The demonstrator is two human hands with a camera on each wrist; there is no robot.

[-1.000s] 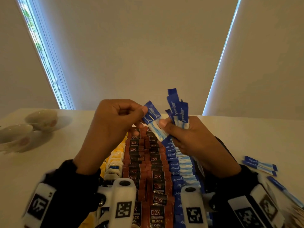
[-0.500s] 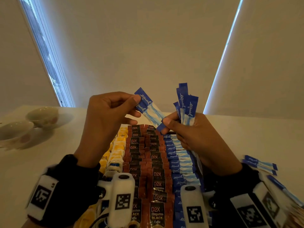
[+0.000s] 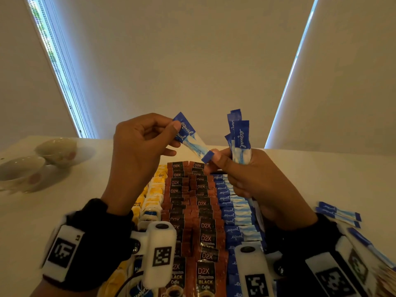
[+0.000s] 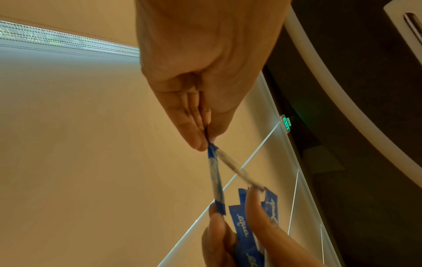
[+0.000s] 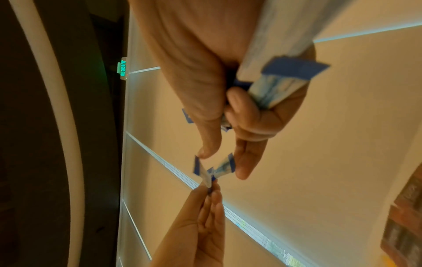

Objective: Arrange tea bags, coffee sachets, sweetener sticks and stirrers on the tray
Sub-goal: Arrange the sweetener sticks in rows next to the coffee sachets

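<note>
Two blue-and-white sweetener sticks pinched at top by left hand, far ends touching right hand fingertips; right fingers clenched round upright bundle of blue sweetener sticks. Below: rows of brown D2X coffee sachets, blue sticks, yellow tea bags; tray itself hidden.

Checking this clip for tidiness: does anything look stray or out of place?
Yes. A few sweetener sticks lie loose on the table to the right, outside the neat rows. The left hand and right hand pinch two sticks in mid-air, splayed apart.
</note>
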